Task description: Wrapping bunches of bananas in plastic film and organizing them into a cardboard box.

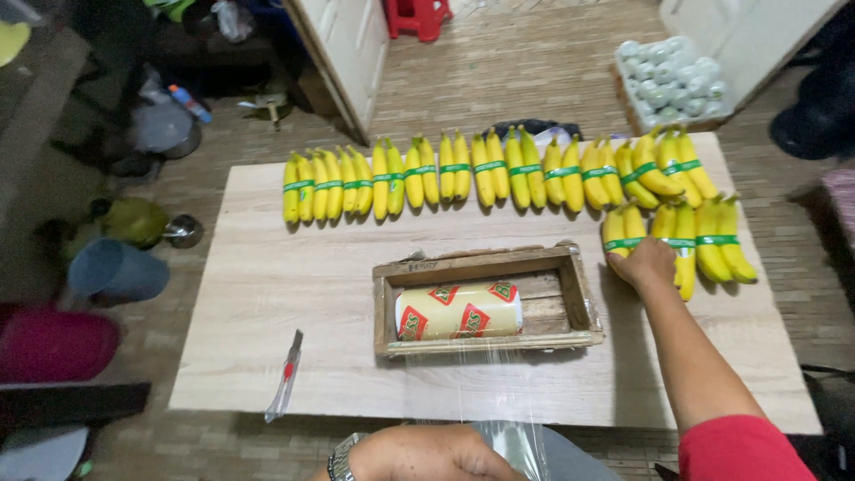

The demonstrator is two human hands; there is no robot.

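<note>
My right hand (643,264) reaches across the table and lies on a small bunch of yellow bananas with a green band (622,226), fingers closed over its lower end. My left hand (427,453), with a metal watch at the wrist, stays at the near edge and pinches a sheet of clear plastic film (512,419). The film runs up to a yellow and red roll (458,310) that lies in a shallow wooden box (485,264). A long row of banded banana bunches (445,174) lines the far side of the table.
A utility knife with a red slider (285,377) lies near the front left of the pale wooden table (267,294). More banded bunches (712,236) sit at the right edge. Buckets and pots stand on the floor at left; a crate of pale round fruit (672,80) stands beyond.
</note>
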